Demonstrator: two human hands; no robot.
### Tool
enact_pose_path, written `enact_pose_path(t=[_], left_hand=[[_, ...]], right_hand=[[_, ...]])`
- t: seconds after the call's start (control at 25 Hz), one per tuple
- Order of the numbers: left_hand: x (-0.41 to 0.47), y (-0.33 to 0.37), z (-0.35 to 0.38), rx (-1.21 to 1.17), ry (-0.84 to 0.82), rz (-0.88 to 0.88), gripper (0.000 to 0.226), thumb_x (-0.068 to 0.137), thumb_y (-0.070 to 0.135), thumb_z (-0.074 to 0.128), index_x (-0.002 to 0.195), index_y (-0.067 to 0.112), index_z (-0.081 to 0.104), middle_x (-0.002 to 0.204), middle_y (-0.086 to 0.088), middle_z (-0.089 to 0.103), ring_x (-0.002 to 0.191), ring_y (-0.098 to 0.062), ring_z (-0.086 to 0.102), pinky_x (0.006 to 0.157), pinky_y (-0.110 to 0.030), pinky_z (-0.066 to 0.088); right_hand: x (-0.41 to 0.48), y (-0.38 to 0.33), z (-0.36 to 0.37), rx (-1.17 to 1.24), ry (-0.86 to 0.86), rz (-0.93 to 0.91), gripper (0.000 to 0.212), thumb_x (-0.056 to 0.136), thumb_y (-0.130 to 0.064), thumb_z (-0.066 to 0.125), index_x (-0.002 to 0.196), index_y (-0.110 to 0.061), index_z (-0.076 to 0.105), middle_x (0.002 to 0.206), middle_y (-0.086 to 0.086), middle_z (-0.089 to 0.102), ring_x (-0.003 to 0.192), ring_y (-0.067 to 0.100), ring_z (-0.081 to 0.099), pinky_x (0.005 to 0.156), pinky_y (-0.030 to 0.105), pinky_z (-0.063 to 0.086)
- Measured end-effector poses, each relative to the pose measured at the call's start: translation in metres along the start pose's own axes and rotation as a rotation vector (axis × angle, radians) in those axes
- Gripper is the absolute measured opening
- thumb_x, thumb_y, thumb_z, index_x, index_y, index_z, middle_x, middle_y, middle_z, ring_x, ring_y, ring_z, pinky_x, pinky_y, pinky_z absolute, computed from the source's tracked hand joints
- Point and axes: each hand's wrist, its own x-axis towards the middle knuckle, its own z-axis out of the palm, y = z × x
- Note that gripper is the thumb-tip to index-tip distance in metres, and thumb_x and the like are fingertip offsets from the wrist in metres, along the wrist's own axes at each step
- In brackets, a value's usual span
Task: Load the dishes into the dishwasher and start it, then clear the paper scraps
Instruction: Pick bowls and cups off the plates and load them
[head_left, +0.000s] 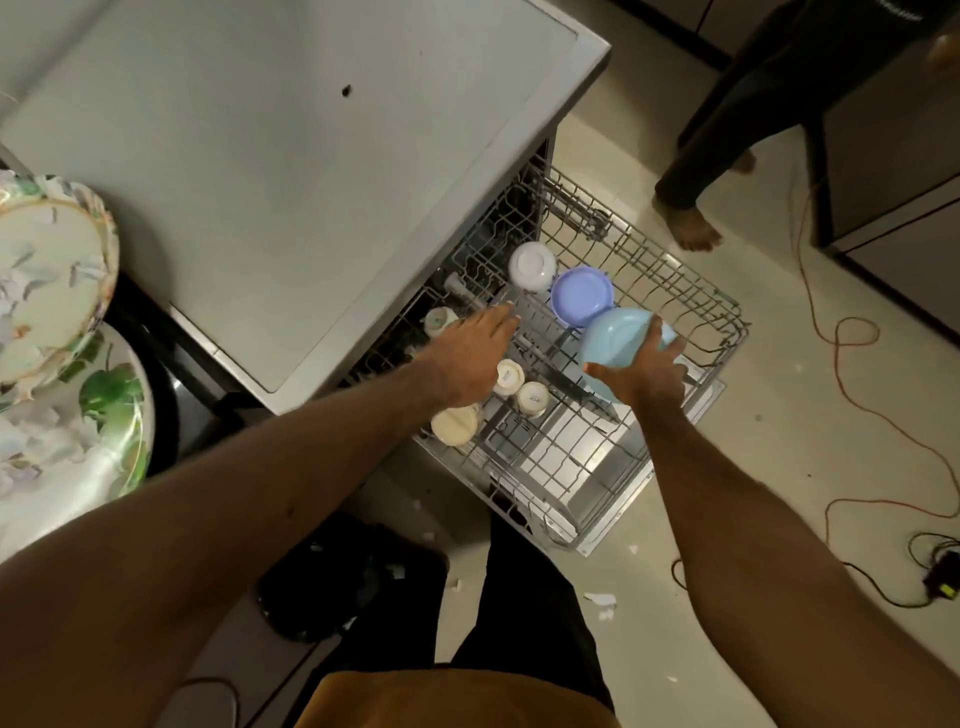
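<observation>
Right hand (641, 374) grips light-blue bowl (615, 338) above rack (727, 312) holding cups (531, 399), bowls (582, 296); left hand (467, 358) hovers flat, empty.

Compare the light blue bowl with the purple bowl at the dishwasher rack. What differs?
Colour: the light blue bowl is pale blue, the purple bowl lavender. State: the right hand grips the light blue bowl; the purple bowl sits in the rack with no hand on it. Place: the light blue bowl is nearer the person, the purple bowl further in. Both are plain round bowls, side by side.
</observation>
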Motion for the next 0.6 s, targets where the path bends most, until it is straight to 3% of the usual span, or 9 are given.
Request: enact_pose_path(t=[0.2,0.6], left_hand=[[0.009,0.002,0.010,0.024,-0.028,0.016,0.095,0.087,0.016,0.073,0.162,0.010,0.015,0.171,-0.014,0.009,0.156,-0.029,0.018,0.126,-0.045,0.025],[0.010,0.002,-0.002,0.043,0.021,0.038,0.092,0.089,0.017,0.074,0.161,0.009,0.016,0.170,-0.013,0.010,0.155,-0.029,0.021,0.124,-0.046,0.028]], right_hand=[[0.024,0.005,0.012,-0.031,-0.027,0.026,0.139,0.063,-0.063,0.092,0.161,-0.038,-0.003,0.168,0.018,-0.001,0.147,0.060,0.016,0.101,0.077,0.042],[0.016,0.013,0.013,0.084,-0.029,-0.012,0.133,0.072,-0.051,0.091,0.165,-0.031,-0.002,0.171,0.017,-0.011,0.153,0.055,0.002,0.107,0.079,0.034]])
